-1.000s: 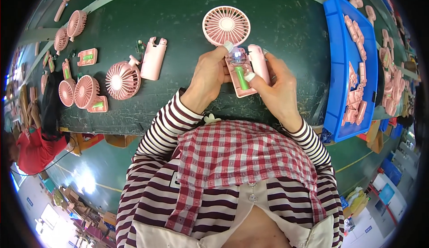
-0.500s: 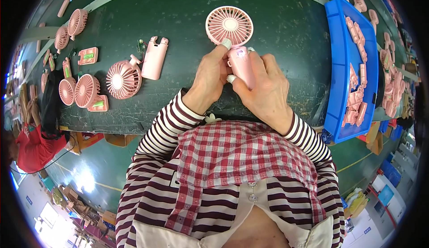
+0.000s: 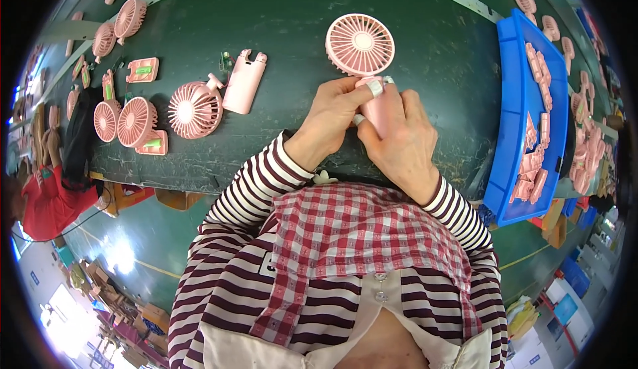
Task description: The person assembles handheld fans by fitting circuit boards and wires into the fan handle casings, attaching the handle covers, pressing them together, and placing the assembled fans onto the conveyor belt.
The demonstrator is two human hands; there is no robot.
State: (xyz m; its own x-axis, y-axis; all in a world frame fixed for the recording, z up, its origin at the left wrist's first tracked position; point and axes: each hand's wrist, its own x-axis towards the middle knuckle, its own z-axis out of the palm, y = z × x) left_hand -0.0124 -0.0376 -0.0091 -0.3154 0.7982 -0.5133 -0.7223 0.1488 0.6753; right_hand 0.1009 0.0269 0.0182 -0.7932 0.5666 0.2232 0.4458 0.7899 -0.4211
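Both my hands grip the handle of a pink handheld fan (image 3: 361, 43), whose round slatted head points away from me over the dark green bench. My left hand (image 3: 332, 118) closes on the handle's left side, its white-covered thumb pressed on the upper front. Wrapped round the right side is my right hand (image 3: 404, 141), with white coverings on some fingertips. Much of the handle is hidden by my fingers. Left of my hands lie a pink handle shell (image 3: 245, 83) with a small green circuit board beside it, and a fan head (image 3: 195, 109) with a short neck.
A blue bin (image 3: 508, 126) of pink shell pieces stands at the right. Several fans and shells with green cells (image 3: 143, 70) lie at the far left. More pink fan parts (image 3: 585, 149) lie beyond the bin. A person in a red top (image 3: 60, 203) sits at the left.
My left thumb has moved from the fan's neck down onto the upper handle, covering its front. The whole view has shifted slightly, and both hands still hold the fan.
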